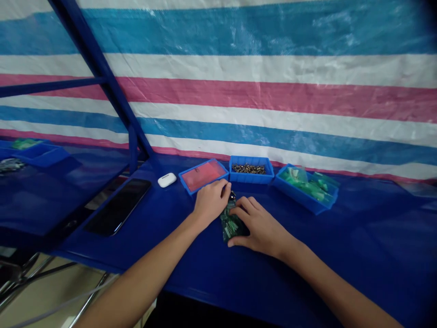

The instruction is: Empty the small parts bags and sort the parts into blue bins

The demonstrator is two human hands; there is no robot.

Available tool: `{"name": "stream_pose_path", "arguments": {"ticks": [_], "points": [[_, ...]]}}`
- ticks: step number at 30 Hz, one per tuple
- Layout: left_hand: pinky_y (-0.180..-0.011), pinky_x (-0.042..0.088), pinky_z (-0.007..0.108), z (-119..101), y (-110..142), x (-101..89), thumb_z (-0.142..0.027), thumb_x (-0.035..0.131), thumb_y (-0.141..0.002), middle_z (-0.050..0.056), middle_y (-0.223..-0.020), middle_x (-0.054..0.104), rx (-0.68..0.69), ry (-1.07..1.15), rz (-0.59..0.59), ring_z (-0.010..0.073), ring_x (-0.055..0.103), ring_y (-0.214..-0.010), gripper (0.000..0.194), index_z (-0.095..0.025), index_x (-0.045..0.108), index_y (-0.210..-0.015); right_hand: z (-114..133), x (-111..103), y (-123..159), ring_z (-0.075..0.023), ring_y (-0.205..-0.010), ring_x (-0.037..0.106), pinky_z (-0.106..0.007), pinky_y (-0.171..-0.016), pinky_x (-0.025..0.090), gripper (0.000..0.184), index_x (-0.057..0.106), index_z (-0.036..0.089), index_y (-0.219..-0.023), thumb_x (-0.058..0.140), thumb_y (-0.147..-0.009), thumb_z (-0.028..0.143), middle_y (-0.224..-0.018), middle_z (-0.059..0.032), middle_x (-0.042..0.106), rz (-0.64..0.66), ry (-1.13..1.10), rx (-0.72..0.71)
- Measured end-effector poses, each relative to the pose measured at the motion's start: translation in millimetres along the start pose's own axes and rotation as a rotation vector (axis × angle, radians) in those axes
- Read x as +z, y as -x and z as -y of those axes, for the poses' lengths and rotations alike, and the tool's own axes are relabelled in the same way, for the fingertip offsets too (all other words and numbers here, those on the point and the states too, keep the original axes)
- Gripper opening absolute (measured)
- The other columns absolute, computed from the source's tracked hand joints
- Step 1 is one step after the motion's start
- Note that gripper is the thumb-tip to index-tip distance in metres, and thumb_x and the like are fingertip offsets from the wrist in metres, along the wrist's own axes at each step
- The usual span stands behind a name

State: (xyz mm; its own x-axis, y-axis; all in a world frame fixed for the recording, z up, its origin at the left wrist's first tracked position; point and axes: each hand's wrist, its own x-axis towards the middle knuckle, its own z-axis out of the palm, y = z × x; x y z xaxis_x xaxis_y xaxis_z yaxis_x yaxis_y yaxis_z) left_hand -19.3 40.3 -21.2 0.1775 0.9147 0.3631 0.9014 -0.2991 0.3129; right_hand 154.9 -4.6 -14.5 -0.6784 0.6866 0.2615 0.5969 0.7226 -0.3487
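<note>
A small clear plastic bag (229,227) with green pieces in it lies on the blue table in front of me. At its top end is a dark, shiny round thing (232,196), too small to make out. My left hand (211,201) is closed at the bag's upper left edge, its fingertips curled over and partly hidden. Across the right side of the bag, my right hand (261,224) has bent fingers on the middle and its thumb at the lower edge, gripping it.
Behind the hands stand a red-lined blue tray (183,183), a blue bin (251,179) of small metal parts, and a blue bin (300,197) of green packets. A white case (167,180) and a black phone (119,207) lie left. A blue metal frame (112,93) rises behind.
</note>
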Motion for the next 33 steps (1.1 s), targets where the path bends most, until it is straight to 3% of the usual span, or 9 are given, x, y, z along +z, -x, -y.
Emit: {"name": "stream_pose_path", "arguments": {"ticks": [5, 11, 13, 16, 19, 21, 24, 29, 33], "points": [[-0.063, 0.039, 0.026, 1.4, -0.2, -1.0, -0.037, 0.035, -0.099, 0.002, -0.082, 0.071, 0.017, 0.008, -0.018, 0.0182, 0.066, -0.073, 0.033, -0.022, 0.063, -0.09, -7.0, -2.3, 3.3, -0.0237, -0.091, 0.052, -0.037, -0.078, 0.046, 0.051, 0.054, 0.02, -0.096, 0.077, -0.067, 0.055, -0.098, -0.0057, 0.056, 0.07, -0.129, 0.076], [-0.063, 0.039, 0.025, 0.9, -1.7, -2.5, -0.039, 0.037, -0.098, 0.003, -0.078, 0.071, -0.014, 0.024, 0.023, 0.0173, 0.065, -0.071, 0.033, -0.022, 0.065, -0.091, 3.7, -6.1, 4.0, -0.0132, -0.076, 0.059, -0.024, -0.068, 0.046, 0.016, 0.056, 0.023, -0.097, 0.064, -0.087, 0.033, -0.088, 0.002, 0.064, 0.049, -0.469, 0.086], [-0.062, 0.039, 0.025, 1.2, -1.7, -2.6, -0.039, 0.037, -0.098, 0.002, -0.079, 0.071, 0.0, 0.033, 0.021, 0.017, 0.065, -0.07, 0.033, -0.022, 0.065, -0.091, -2.7, -14.0, 1.9, -0.0146, -0.083, 0.062, -0.026, -0.074, 0.049, 0.013, 0.06, 0.023, -0.099, 0.058, -0.09, 0.033, -0.094, 0.0, 0.067, -0.089, -0.493, 0.117], [-0.061, 0.038, 0.026, 1.7, -1.3, -2.2, -0.038, 0.038, -0.097, 0.002, -0.077, 0.071, 0.02, 0.026, -0.006, 0.0171, 0.064, -0.067, 0.032, -0.022, 0.065, -0.091, -30.7, -37.9, 3.8, -0.0173, -0.084, 0.064, -0.03, -0.074, 0.051, 0.02, 0.061, 0.022, -0.106, 0.053, -0.092, 0.034, -0.098, -0.0041, 0.069, -0.433, -0.397, 0.284], [-0.059, 0.036, 0.026, 1.3, -1.0, -1.4, -0.037, 0.037, -0.097, 0.002, -0.072, 0.069, 0.034, 0.017, -0.016, 0.0169, 0.063, -0.064, 0.032, -0.022, 0.064, -0.089, -70.2, -71.6, 19.2, -0.0179, -0.075, 0.066, -0.032, -0.072, 0.052, 0.027, 0.062, 0.021, -0.11, 0.059, -0.087, 0.035, -0.099, -0.0062, 0.07, -0.813, -0.108, 0.489], [-0.058, 0.035, 0.026, 0.8, -0.8, -0.7, -0.037, 0.037, -0.097, 0.001, -0.07, 0.067, 0.048, 0.019, -0.011, 0.0168, 0.062, -0.063, 0.032, -0.023, 0.064, -0.088, -94.2, -93.2, 36.0, -0.019, -0.072, 0.066, -0.033, -0.07, 0.051, 0.033, 0.062, 0.02, -0.11, 0.065, -0.082, 0.036, -0.094, -0.006, 0.072, -0.949, 0.035, 0.596], [-0.057, 0.033, 0.026, 0.2, -0.2, 0.0, -0.038, 0.037, -0.097, 0.0, -0.066, 0.065, 0.054, 0.021, -0.003, 0.0168, 0.061, -0.061, 0.031, -0.023, 0.063, -0.087, -120.6, -115.3, 62.2, -0.021, -0.076, 0.067, -0.032, -0.07, 0.049, 0.025, 0.068, 0.02, -0.1, 0.065, -0.081, 0.036, -0.087, -0.0052, 0.073, -0.832, 0.121, 0.652], [-0.057, 0.033, 0.026, 0.0, 0.2, 0.2, -0.038, 0.038, -0.097, 0.0, -0.066, 0.065, 0.047, 0.029, -0.001, 0.0164, 0.061, -0.06, 0.031, -0.024, 0.063, -0.086, -139.6, -124.9, 85.6, -0.021, -0.074, 0.067, -0.031, -0.067, 0.047, 0.023, 0.073, 0.02, -0.083, 0.062, -0.08, 0.04, -0.078, -0.0044, 0.073, -0.371, -0.042, 0.629], [-0.058, 0.034, 0.025, -0.6, -0.3, -0.1, -0.039, 0.038, -0.097, 0.0, -0.067, 0.065, 0.045, 0.041, 0.0, 0.0156, 0.06, -0.059, 0.032, -0.023, 0.063, -0.086, -137.5, -127.7, 87.9, -0.021, -0.067, 0.065, -0.03, -0.06, 0.043, 0.024, 0.074, 0.018, -0.078, 0.063, -0.078, 0.04, -0.072, -0.0051, 0.072, -0.355, 0.077, 0.665]]}}
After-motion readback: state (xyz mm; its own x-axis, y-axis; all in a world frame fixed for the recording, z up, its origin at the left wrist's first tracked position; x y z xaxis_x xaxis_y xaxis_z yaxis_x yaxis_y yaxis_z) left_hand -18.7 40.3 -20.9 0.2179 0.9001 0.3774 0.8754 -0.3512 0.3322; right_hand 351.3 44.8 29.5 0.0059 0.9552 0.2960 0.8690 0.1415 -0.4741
